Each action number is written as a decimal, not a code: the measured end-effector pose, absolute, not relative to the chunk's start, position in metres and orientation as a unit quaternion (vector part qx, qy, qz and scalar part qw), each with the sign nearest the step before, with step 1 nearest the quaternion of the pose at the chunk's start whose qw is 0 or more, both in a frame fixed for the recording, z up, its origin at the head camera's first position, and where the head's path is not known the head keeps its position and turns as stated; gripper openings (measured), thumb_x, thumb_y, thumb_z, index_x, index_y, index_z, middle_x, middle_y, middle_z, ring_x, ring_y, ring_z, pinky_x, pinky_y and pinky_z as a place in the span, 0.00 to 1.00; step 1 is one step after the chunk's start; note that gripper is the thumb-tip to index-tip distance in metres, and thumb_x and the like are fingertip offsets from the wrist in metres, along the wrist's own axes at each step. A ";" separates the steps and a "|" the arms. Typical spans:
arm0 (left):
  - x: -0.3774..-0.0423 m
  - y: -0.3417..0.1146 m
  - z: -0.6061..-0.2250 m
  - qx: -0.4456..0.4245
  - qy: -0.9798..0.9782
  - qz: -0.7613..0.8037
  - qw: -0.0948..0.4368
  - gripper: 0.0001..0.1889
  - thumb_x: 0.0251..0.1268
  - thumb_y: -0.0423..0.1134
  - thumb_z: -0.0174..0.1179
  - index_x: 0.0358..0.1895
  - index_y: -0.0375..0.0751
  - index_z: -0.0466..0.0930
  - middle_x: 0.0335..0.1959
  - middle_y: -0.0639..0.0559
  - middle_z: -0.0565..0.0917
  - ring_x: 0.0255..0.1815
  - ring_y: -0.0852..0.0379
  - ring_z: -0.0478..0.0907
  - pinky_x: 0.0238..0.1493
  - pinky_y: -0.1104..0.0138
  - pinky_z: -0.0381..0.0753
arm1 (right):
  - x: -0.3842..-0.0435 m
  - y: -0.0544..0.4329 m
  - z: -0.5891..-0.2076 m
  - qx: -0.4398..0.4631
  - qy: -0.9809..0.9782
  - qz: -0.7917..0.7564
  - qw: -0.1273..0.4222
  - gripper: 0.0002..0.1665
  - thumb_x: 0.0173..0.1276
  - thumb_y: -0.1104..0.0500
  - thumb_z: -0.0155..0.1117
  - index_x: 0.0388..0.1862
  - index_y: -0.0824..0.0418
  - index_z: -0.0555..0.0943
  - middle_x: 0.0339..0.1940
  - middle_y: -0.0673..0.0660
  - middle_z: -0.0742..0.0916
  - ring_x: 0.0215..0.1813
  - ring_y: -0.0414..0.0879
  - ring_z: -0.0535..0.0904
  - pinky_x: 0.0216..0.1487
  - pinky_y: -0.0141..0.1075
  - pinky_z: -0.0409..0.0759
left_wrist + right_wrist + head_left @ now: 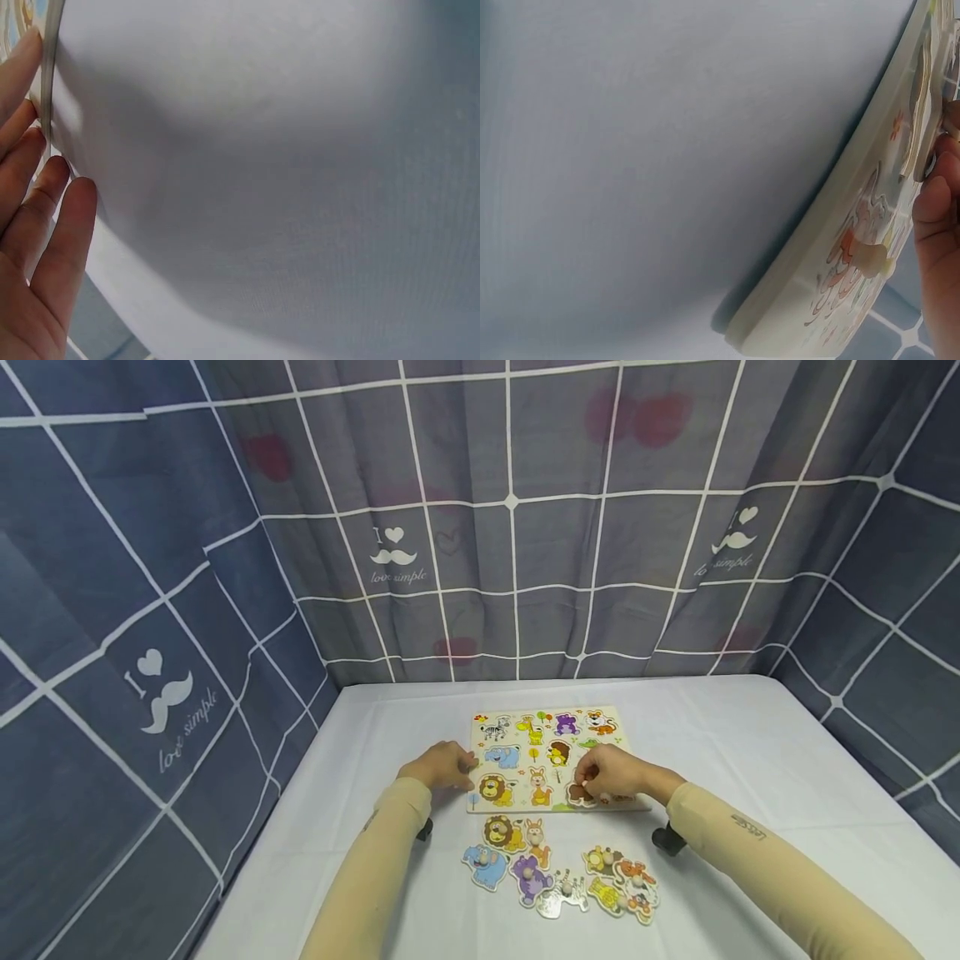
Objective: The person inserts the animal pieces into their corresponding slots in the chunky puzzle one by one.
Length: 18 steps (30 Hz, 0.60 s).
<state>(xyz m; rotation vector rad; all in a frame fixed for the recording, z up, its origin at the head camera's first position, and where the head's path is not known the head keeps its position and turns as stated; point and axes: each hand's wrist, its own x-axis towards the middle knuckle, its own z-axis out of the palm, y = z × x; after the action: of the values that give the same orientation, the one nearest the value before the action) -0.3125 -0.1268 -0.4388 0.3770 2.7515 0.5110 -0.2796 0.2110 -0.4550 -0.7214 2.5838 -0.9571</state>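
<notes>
A wooden knob puzzle board (517, 808) with printed animals lies on the white table. My left hand (442, 766) rests at its left edge; in the left wrist view its fingers (71, 240) lie fairly straight along the board's side. At the front row, my right hand (611, 770) pinches a brown animal puzzle piece (577, 793), partly hidden by the fingers. The right wrist view shows this piece (926, 112) at the board's surface, slightly raised. Beside it, a piece with a wooden knob (871, 259) lies on the board near the corner.
Loose knobbed pieces lie in front of the board: a lion (501, 833), a kangaroo (538, 856), an elephant (486, 870), a purple animal (531, 889) and a zebra (558, 900). Several more, including a yellow giraffe (606, 896), cluster at right. A checked curtain (547, 552) hangs behind.
</notes>
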 end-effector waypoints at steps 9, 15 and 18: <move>-0.310 -0.126 -0.436 0.134 0.962 0.180 0.157 0.25 0.52 0.44 0.75 0.57 0.51 0.85 0.62 0.49 0.81 0.66 0.46 0.74 0.74 0.53 0.70 | -0.279 0.211 -0.456 -0.250 0.895 -0.339 0.148 0.10 0.60 0.71 0.61 0.33 0.60 0.86 0.26 0.49 0.84 0.24 0.38 0.74 0.24 0.28 0.74; -0.310 -0.126 -0.439 0.136 0.962 0.179 0.156 0.25 0.52 0.45 0.75 0.57 0.52 0.85 0.63 0.51 0.80 0.67 0.47 0.73 0.74 0.53 0.70 | -0.281 0.210 -0.459 -0.249 0.895 -0.339 0.146 0.10 0.60 0.72 0.62 0.32 0.60 0.86 0.26 0.49 0.84 0.23 0.39 0.73 0.22 0.28 0.72; -0.311 -0.127 -0.440 0.135 0.962 0.179 0.154 0.26 0.52 0.45 0.75 0.58 0.51 0.85 0.63 0.50 0.80 0.67 0.47 0.73 0.73 0.54 0.71 | -0.281 0.209 -0.460 -0.250 0.896 -0.338 0.144 0.10 0.59 0.72 0.62 0.32 0.60 0.86 0.26 0.49 0.84 0.23 0.39 0.74 0.22 0.28 0.73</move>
<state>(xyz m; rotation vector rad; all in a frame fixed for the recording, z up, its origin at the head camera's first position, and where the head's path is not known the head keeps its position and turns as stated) -0.3105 -0.1268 -0.4400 0.3879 2.7579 0.5128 -0.2811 0.2093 -0.4597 -0.7197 2.5827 -0.9759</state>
